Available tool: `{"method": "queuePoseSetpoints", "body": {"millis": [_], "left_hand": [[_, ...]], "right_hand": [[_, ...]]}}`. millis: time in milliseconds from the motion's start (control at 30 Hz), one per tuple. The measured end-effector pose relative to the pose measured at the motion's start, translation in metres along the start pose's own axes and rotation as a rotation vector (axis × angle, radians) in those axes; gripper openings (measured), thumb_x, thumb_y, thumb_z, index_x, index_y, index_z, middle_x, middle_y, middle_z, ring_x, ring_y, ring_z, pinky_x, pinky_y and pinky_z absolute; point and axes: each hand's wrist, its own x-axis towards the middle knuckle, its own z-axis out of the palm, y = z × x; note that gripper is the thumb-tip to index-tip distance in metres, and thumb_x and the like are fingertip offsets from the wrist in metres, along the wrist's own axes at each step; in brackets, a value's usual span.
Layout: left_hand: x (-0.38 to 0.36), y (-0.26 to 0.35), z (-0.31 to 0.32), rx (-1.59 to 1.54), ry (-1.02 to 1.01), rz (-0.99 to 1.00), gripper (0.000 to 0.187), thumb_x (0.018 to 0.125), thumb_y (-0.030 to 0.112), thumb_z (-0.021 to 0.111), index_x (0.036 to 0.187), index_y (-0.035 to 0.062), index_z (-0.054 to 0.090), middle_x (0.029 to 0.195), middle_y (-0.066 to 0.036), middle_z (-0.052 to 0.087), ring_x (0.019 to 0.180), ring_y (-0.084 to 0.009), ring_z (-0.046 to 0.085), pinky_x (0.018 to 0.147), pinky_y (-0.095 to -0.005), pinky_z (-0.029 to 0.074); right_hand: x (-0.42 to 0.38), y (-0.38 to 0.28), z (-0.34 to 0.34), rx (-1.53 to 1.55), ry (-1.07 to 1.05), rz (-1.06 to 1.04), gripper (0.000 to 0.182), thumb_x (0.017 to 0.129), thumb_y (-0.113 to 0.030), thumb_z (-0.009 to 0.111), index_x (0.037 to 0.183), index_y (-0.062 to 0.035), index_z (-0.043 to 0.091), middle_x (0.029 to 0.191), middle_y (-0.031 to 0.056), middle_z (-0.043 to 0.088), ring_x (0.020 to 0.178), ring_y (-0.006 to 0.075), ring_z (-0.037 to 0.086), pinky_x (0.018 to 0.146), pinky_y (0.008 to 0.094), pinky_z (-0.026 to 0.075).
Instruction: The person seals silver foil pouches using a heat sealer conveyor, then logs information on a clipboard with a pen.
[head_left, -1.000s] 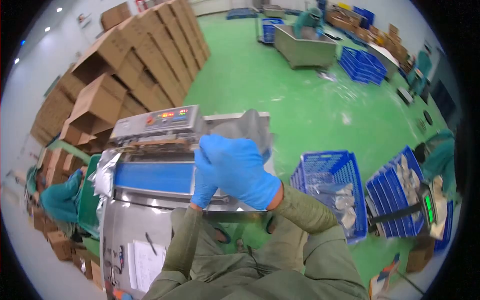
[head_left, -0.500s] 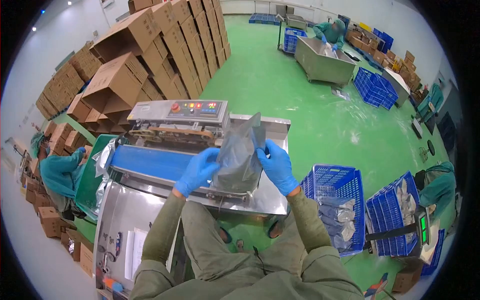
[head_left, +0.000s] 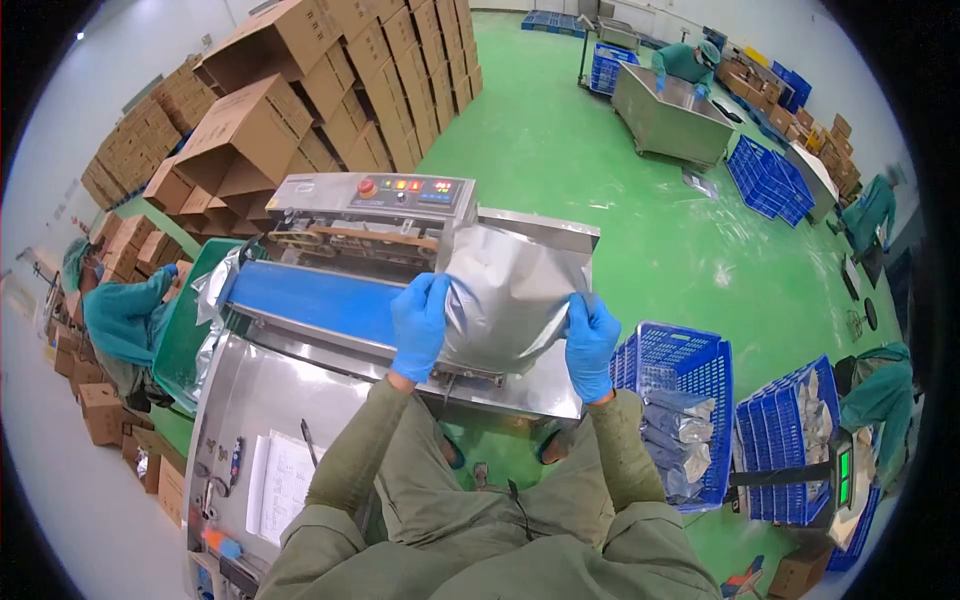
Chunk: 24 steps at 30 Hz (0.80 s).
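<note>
Stretched forward and apart, the left hand [head_left: 420, 320] and right hand [head_left: 592, 348] have their grips closed on opposite edges of a silver bag [head_left: 515, 300], spread between them beside the belt [head_left: 310, 300]. The blue crate [head_left: 675, 348] holds silvery packs [head_left: 680, 430]; the green tub [head_left: 178, 372], crumpled foil [head_left: 212, 300].

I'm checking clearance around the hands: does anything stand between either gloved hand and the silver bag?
Nothing visible does. The left hand has its grip on the silver bag at the left edge, the right hand at the right edge, with no other object showing between.
</note>
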Motion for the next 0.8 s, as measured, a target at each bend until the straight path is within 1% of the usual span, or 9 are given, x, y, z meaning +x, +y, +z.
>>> {"method": "queuePoseSetpoints", "body": {"millis": [200,333,367,400,633,667,700,767,800], "left_hand": [[0.040,-0.141,0.007,0.263,-0.203,-0.173,0.026,0.085,0.019,0.063,0.075,-0.0047,0.067,0.065,-0.019,0.063,0.059,-0.0229,0.060,0.060,-0.0393,0.046],[0.062,-0.195,-0.007,0.579,-0.295,0.163,0.029,0.081,0.022,0.065,0.069,-0.0042,0.068,0.065,-0.019,0.065,0.059,-0.0281,0.064,0.058,-0.0420,0.047],[0.062,-0.179,-0.010,0.297,-0.229,-0.248,0.028,0.082,0.022,0.066,0.072,-0.0042,0.068,0.067,-0.018,0.066,0.061,-0.0273,0.065,0.059,-0.0414,0.048],[0.064,-0.193,-0.013,0.337,-0.209,-0.207,0.028,0.083,0.023,0.065,0.073,-0.0026,0.069,0.068,-0.019,0.067,0.061,-0.0273,0.065,0.059,-0.0411,0.048],[0.102,-0.225,-0.059,0.358,-0.191,-0.164,0.030,0.089,0.026,0.062,0.083,-0.0032,0.069,0.079,-0.020,0.069,0.071,-0.0257,0.064,0.068,-0.0427,0.048],[0.110,-0.278,-0.080,0.731,-0.259,0.284,0.031,0.090,0.027,0.061,0.087,-0.0017,0.071,0.079,-0.018,0.068,0.076,-0.0233,0.064,0.071,-0.0430,0.049],[0.121,-0.290,-0.094,0.797,-0.328,0.283,0.030,0.092,0.026,0.060,0.092,-0.0023,0.069,0.083,-0.017,0.068,0.076,-0.0224,0.063,0.071,-0.0413,0.049],[0.128,-0.281,-0.127,0.812,-0.395,0.214,0.030,0.095,0.024,0.057,0.101,-0.0036,0.067,0.090,-0.015,0.068,0.077,-0.0204,0.062,0.070,-0.0379,0.050],[0.132,-0.277,-0.142,0.819,-0.413,0.177,0.031,0.097,0.023,0.055,0.106,-0.0042,0.066,0.094,-0.015,0.068,0.078,-0.0195,0.062,0.070,-0.0362,0.050]], "right_hand": [[0.029,0.062,0.029,-0.022,-0.075,0.258,0.030,0.095,-0.020,0.058,0.071,-0.0018,0.060,0.059,0.0004,0.053,0.047,0.0091,0.047,0.041,0.0288,0.038],[0.039,0.112,0.059,-0.015,-0.094,0.360,0.031,0.093,-0.023,0.061,0.070,-0.0028,0.061,0.057,0.0012,0.052,0.046,0.0109,0.049,0.041,0.0293,0.038],[0.039,0.112,0.067,0.006,-0.096,0.356,0.031,0.093,-0.023,0.061,0.069,-0.0029,0.061,0.057,0.0010,0.052,0.046,0.0104,0.048,0.041,0.0289,0.038],[0.042,0.114,0.072,0.029,-0.097,0.349,0.032,0.093,-0.024,0.061,0.069,-0.0030,0.060,0.057,0.0008,0.051,0.047,0.0098,0.048,0.041,0.0286,0.038],[0.054,0.171,0.115,-0.130,-0.188,0.107,0.020,0.089,-0.014,0.061,0.076,-0.0003,0.064,0.062,0.0027,0.054,0.055,0.0154,0.052,0.053,0.0345,0.043],[0.057,0.188,0.129,-0.653,-0.123,-0.615,0.009,0.085,-0.009,0.059,0.086,-0.0021,0.065,0.067,0.0112,0.060,0.058,0.0273,0.056,0.056,0.0403,0.045],[0.053,0.183,0.138,-0.608,-0.340,-0.252,0.016,0.081,-0.006,0.056,0.095,-0.0040,0.065,0.077,0.0177,0.062,0.067,0.0365,0.058,0.061,0.0455,0.046],[0.043,0.189,0.163,-0.408,-0.159,-0.502,0.014,0.082,-0.005,0.053,0.093,-0.0054,0.063,0.085,0.0159,0.063,0.075,0.0355,0.058,0.068,0.0452,0.046],[0.054,0.195,0.180,-0.569,-0.294,-0.399,0.014,0.084,-0.010,0.053,0.078,-0.0094,0.066,0.068,0.0175,0.059,0.067,0.0352,0.058,0.066,0.0461,0.046]]}}
